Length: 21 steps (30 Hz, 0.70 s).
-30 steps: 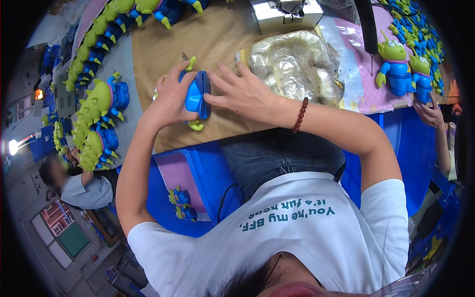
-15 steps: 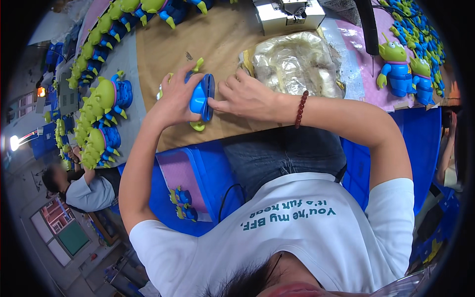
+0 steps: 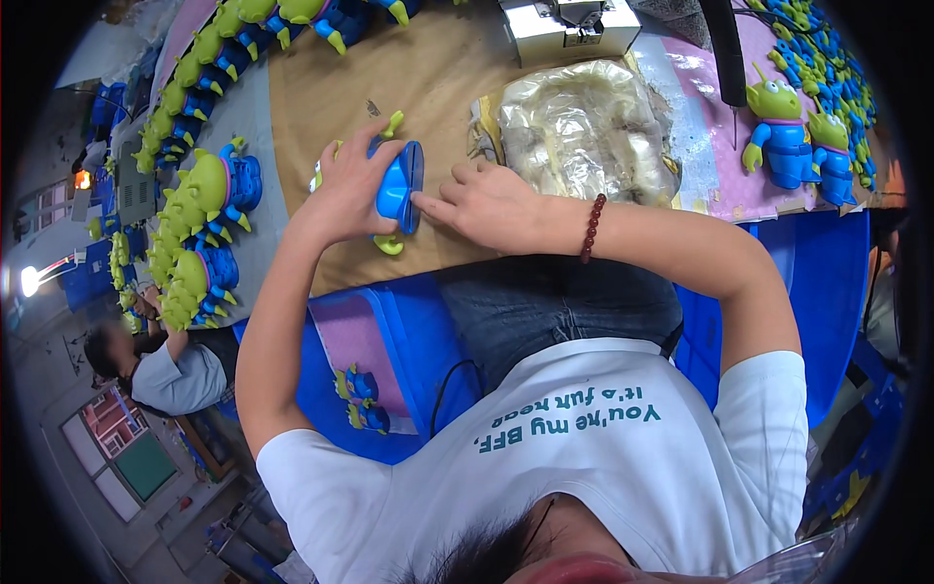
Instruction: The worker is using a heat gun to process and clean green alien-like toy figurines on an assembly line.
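Left hand (image 3: 345, 190) grips toy (image 3: 395, 191), right thumb at its blue edge.
Left fingers wrapped round it, spread to its width; right hand (image 3: 491, 206) half curled, can't tell if it holds anything. Toy sits at the brown paper (image 3: 321, 92), left of plastic-wrapped pad (image 3: 574, 127). Further out: toy row (image 3: 204, 185) left, white machine (image 3: 613, 41) beyond pad.

Around the Workplace

A plastic-wrapped mound (image 3: 584, 127) lies on the brown-papered bench (image 3: 448, 88), just short of a white machine (image 3: 545, 49). A blue bin (image 3: 413, 341) sits below the near edge. Far left, another person (image 3: 185, 378) appears, with a lit lamp (image 3: 30, 280) farther out.
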### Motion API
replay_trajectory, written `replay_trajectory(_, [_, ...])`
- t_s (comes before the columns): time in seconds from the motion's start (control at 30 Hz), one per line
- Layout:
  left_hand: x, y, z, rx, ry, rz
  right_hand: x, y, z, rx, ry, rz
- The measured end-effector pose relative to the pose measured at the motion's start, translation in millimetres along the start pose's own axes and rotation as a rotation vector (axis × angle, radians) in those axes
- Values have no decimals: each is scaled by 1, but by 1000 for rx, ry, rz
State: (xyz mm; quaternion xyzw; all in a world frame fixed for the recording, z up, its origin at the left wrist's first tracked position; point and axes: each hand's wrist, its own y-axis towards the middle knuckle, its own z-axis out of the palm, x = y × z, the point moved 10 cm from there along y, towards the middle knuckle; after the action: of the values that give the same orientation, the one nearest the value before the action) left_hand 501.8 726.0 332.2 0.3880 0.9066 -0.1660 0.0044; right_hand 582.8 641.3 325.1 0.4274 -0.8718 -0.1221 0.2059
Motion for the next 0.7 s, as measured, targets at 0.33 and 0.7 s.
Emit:
replay_trajectory(0.33, [3, -3, -3, -30, -22, -8, -4, 2, 3, 125, 29, 77])
replay_trajectory(0.7, [6, -3, -4, -48, -39, 7, -2, 4, -9, -98, 9, 21])
